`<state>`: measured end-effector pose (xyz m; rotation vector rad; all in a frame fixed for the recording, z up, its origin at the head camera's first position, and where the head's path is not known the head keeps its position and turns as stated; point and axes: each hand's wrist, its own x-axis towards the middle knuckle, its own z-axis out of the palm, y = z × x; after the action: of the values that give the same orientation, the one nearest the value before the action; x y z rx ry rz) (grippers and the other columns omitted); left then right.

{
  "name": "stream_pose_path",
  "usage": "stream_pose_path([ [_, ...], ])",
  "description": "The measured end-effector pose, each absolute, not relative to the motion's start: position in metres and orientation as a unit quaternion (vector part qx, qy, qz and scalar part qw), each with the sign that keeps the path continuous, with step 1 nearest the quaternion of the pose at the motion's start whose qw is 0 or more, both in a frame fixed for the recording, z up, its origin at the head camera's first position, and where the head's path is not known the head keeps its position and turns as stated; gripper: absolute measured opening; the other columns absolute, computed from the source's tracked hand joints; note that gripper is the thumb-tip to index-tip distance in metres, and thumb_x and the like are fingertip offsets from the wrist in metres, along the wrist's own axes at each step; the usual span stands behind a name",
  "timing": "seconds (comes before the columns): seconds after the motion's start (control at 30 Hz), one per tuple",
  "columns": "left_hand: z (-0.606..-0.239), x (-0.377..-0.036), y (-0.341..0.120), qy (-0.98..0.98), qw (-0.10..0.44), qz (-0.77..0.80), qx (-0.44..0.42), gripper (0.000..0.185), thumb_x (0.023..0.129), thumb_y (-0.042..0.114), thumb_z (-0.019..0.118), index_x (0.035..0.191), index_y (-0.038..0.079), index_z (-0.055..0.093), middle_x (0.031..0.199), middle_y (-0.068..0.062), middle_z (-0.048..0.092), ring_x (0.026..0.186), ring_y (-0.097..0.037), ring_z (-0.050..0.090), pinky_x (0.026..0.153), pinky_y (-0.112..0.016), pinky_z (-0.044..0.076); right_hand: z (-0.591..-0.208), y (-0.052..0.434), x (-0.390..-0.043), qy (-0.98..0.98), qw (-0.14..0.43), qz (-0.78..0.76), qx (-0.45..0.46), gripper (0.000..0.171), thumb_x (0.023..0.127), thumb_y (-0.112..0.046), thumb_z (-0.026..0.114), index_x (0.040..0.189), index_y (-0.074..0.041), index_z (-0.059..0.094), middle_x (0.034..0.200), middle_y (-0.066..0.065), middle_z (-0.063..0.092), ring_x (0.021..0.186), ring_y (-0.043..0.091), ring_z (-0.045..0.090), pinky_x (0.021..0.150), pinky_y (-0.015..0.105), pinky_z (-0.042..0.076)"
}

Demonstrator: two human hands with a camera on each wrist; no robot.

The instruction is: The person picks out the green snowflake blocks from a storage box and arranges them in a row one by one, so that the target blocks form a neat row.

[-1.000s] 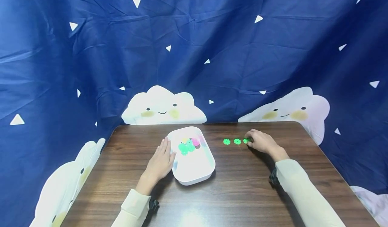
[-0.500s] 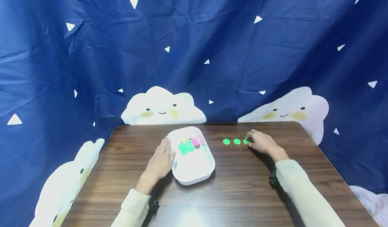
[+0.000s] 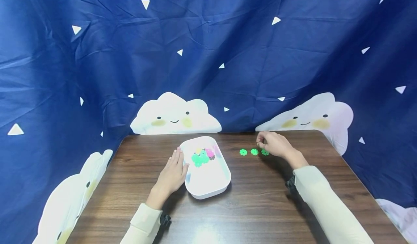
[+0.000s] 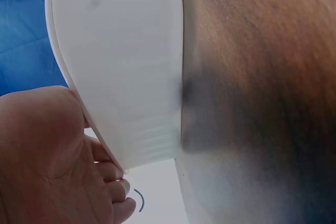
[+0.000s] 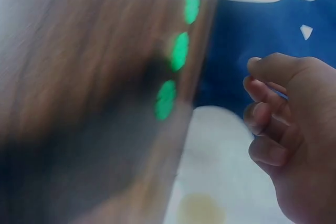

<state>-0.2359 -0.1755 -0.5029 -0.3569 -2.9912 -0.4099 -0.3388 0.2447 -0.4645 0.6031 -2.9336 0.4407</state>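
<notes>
1. Currently, three green snowflake discs (image 3: 254,152) lie in a row on the counter (image 3: 260,204).
2. Right hand (image 3: 276,144) hovers near them, grip loosely curled, empty.
3. Left hand (image 3: 171,173), straight-fingered grip, touches the white tray (image 3: 211,192).

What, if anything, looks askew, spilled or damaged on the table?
Only the white tray looks slightly askew: its sides slant against the table's edges. Nothing appears spilled or damaged; three green pieces lie in a row, other pieces inside the tray.
</notes>
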Motion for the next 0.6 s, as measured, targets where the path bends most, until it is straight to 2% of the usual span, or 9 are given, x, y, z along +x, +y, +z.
stream_pose_path([
  [0.13, -0.503, -0.236, -0.176, -0.983, 0.048, -0.135, -0.117, 0.066, 0.106, 0.04, 0.029, 0.154, -0.003, 0.02, 0.164, -0.02, 0.013, 0.153, -0.03, 0.012, 0.123, -0.048, 0.02, -0.449, 0.222, -0.336, -0.961, 0.061, 0.141, 0.229, 0.007, 0.087, -0.026, 0.069, 0.084, -0.028, 0.063, 0.076, -0.013, 0.062, 0.069, 0.008, 0.055, 0.061, 0.033, 0.047],
  [0.33, -0.503, -0.236, -0.177, -0.983, 0.048, -0.13, -0.118, 0.066, 0.105, 0.041, 0.028, 0.154, -0.003, 0.02, 0.164, -0.02, 0.013, 0.153, -0.03, 0.012, 0.123, -0.047, 0.019, -0.433, 0.184, -0.334, -0.951, 0.067, 0.123, 0.275, 0.008, 0.088, -0.027, 0.069, 0.083, -0.029, 0.062, 0.08, -0.013, 0.06, 0.068, 0.008, 0.053, 0.061, 0.03, 0.045],
  [0.6, -0.501, -0.235, -0.176, -0.982, 0.05, -0.138, -0.121, 0.064, 0.106, 0.038, 0.031, 0.153, -0.004, 0.022, 0.163, -0.02, 0.013, 0.153, -0.031, 0.012, 0.123, -0.048, 0.019, -0.421, 0.138, -0.338, -0.945, 0.033, 0.113, 0.304, 0.005, 0.088, -0.028, 0.068, 0.086, -0.028, 0.063, 0.084, -0.015, 0.061, 0.072, 0.01, 0.054, 0.062, 0.028, 0.046],
])
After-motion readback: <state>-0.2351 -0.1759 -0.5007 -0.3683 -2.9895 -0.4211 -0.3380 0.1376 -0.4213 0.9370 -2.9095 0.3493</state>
